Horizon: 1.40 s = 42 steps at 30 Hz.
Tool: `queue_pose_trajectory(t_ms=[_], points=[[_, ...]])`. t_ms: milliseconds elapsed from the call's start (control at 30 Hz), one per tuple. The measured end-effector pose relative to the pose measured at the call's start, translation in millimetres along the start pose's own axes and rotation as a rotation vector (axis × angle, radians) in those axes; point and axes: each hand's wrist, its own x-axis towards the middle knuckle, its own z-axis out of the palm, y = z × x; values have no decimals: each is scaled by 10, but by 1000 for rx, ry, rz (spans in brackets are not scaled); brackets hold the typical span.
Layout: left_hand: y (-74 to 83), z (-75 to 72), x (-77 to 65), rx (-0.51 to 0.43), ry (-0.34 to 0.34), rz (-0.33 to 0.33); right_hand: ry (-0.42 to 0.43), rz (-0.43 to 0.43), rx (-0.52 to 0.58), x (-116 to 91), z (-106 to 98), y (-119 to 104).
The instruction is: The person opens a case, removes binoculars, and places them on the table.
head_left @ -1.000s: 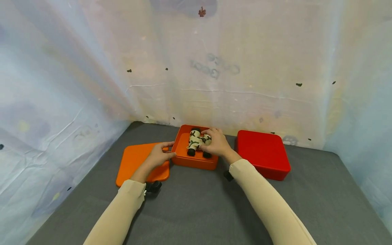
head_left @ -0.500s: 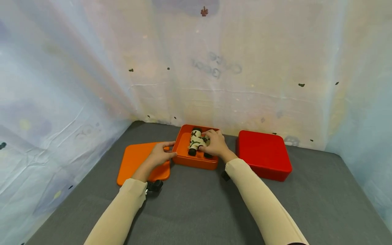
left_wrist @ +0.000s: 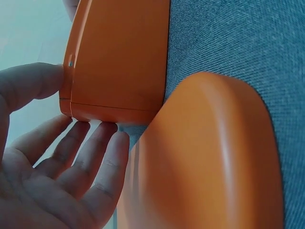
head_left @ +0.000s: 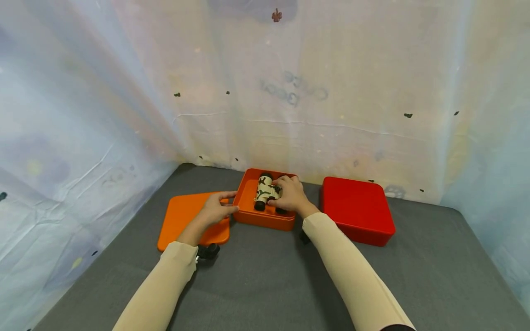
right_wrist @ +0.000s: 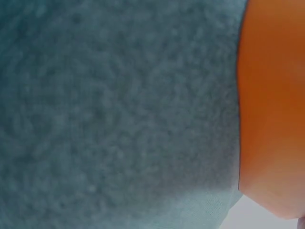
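Observation:
Toy-sized binoculars point(head_left: 263, 189) in cream, brown and green camouflage with black ends lie inside an open orange box point(head_left: 265, 221). My right hand point(head_left: 291, 195) grips their right barrel from above and covers part of it. My left hand point(head_left: 213, 210) touches the near left corner of the box. In the left wrist view the thumb of my left hand point(left_wrist: 57, 157) meets the rim, and its nearly straight fingertips rest along the side wall. The right wrist view shows the box wall point(right_wrist: 276, 105) and grey cloth, with only a sliver of skin at its lower right corner.
A flat orange lid point(head_left: 184, 214) lies left of the box, partly under the left forearm. A red box point(head_left: 358, 207), apparently closed, stands to the right, near the right sleeve. Grey cloth point(head_left: 265, 276) covers the table, and a patterned sheet point(head_left: 314, 69) hangs behind.
The right forearm has shifted slightly to the left. The right hand has stayed on the binoculars, which are nearly still. The left hand keeps its place at the box.

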Motion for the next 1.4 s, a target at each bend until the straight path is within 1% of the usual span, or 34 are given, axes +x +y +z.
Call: queue_pose_trajectory(t_ms=[167,300,667,867,1033,1233,1400], points=[[-27,-14,13,-13,-7,4,-7,-4,-40,18,12,-15],[-5,-6,2,-15,-16,2,-5,8,-64,21,26,-9],[11,-23,4,25,-25,8,-32,10,-100,69,10,-28],[13,-13,-1,28,-23,3,-71,41,-127,89,-4,-43],[20,14,-14,23,-13,7,-74,57,-162,83,-1,-47],[22,31,-22,21,-10,5,-75,70,-165,70,-3,-45],[49,56,-20,9,-26,6,-76,85,-153,43,-37,-34]])
